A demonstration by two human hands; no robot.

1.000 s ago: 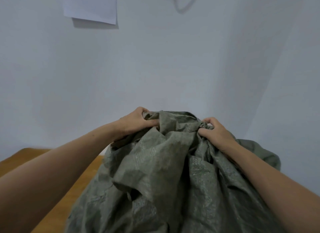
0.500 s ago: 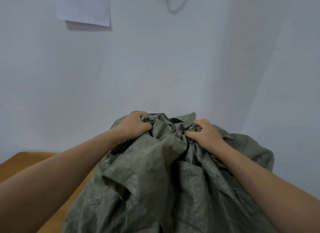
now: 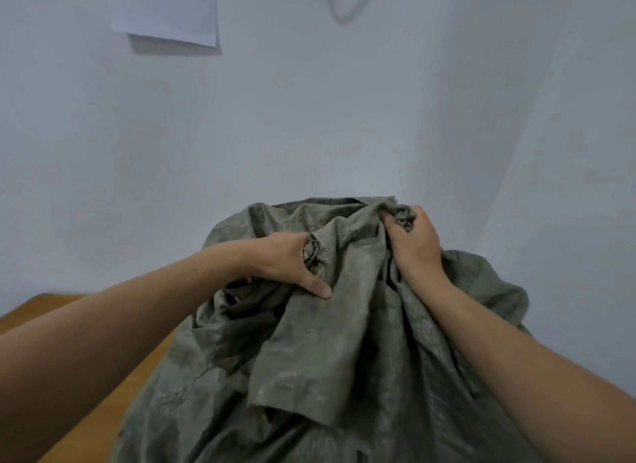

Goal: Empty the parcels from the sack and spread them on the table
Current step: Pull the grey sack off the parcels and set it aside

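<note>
Orange-brown wooden surface [image 3: 44, 311]: only a strip shows at left, its far edge near the pale wall [image 3: 309, 118]. Left hand [image 3: 292, 261]: fingers curled into a fold of the crumpled grey-green woven sack [image 3: 344, 359], thumb flat on the cloth. Right hand [image 3: 414, 247] clutches the bunched top. The sack sits on the surface, centre. No parcels visible; emptying looks unstarted. Open room lies left; the wall corner crowds the right.

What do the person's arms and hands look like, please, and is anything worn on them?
The left forearm and right forearm are bare to the frame's edge, with no sleeves. The left hand and right hand wear no gloves; no ring, watch or bracelet is visible.
</note>
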